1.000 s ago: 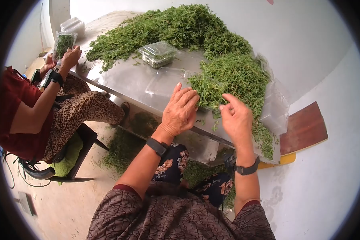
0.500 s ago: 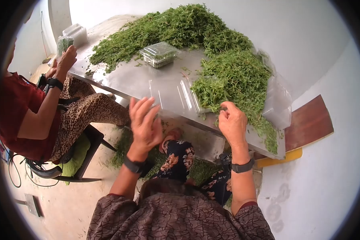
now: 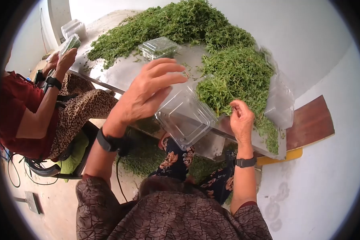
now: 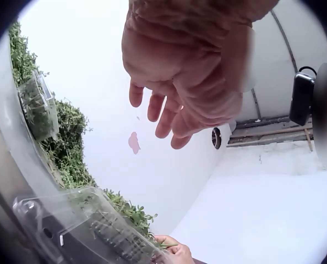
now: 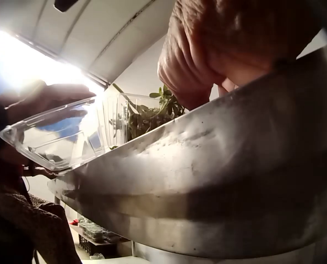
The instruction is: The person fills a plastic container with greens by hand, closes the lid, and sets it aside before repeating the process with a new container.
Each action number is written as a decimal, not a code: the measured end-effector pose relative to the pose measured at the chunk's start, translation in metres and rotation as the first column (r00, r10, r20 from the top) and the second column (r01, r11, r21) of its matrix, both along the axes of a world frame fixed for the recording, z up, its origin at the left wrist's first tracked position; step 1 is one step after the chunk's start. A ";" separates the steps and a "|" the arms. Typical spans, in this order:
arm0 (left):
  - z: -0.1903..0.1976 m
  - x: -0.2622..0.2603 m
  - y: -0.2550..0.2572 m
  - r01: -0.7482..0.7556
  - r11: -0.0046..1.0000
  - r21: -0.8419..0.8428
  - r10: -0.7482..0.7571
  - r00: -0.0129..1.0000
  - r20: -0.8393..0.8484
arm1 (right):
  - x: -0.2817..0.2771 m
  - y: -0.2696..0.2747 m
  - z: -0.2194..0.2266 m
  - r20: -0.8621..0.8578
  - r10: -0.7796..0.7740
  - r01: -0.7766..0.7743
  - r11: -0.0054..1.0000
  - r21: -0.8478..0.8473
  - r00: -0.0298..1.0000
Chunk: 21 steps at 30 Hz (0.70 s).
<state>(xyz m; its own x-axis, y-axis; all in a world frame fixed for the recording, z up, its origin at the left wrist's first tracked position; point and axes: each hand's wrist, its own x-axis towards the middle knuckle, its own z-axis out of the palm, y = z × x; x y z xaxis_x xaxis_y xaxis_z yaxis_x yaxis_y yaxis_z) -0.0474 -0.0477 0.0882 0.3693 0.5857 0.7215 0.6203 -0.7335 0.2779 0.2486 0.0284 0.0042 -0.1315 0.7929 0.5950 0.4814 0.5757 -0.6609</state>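
My left hand point(image 3: 150, 90) hovers over the table with its fingers extended and apart, holding nothing. Below it is the clear lid point(image 3: 186, 120) of an open plastic clamshell box, jutting past the table's front edge. Leafy green sprigs point(image 3: 212, 94) fill the base of that box, which merges with the pile behind it. Close by the box's front right corner, my right hand point(image 3: 242, 120) has curled fingers; in the left wrist view its fingertips point(image 4: 177, 251) pinch a green stem point(image 4: 166, 244). The right wrist view shows that hand just beyond the metal edge, beside the greens point(image 5: 152, 115).
A big heap of greens point(image 3: 180, 22) covers the back and right of the metal table point(image 3: 124, 76). One closed clamshell box point(image 3: 159, 48) stands mid-table, and stacked clear boxes point(image 3: 279, 102) are at right. Another person point(image 3: 34, 108) sits at left holding a box point(image 3: 71, 43).
My left hand has drawn away from the greens leftward, then risen over the box, fingers spreading. The clear lid now points toward me past the edge. My right hand stays beside the greens.
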 end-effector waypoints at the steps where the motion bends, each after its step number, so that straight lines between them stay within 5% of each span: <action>1: 0.006 0.006 0.013 -0.003 1.000 0.000 0.003 1.000 0.004 | 0.001 0.003 -0.004 0.004 0.003 -0.003 1.000 0.000 1.000; 3: 0.014 0.019 0.035 0.082 0.996 0.038 -0.072 0.972 -0.224 | 0.002 0.006 -0.010 -0.083 0.052 -0.051 0.999 0.015 0.995; 7: 0.003 0.044 0.068 0.109 0.994 -0.004 -0.102 0.921 -0.377 | 0.000 0.005 -0.010 -0.058 0.027 -0.027 1.000 0.010 0.998; 21: -0.017 0.033 0.083 0.064 0.989 -0.135 -0.130 0.814 -0.566 | -0.001 0.005 -0.010 -0.084 0.052 -0.053 0.999 0.001 0.995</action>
<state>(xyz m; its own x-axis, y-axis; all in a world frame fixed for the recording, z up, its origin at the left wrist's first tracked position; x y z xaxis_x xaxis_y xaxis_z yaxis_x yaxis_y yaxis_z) -0.0144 0.0355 0.0710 0.7549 0.5840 0.2985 0.6182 -0.7856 -0.0262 0.2480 0.0335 -0.0063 -0.1227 0.7869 0.6048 0.3935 0.5980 -0.6982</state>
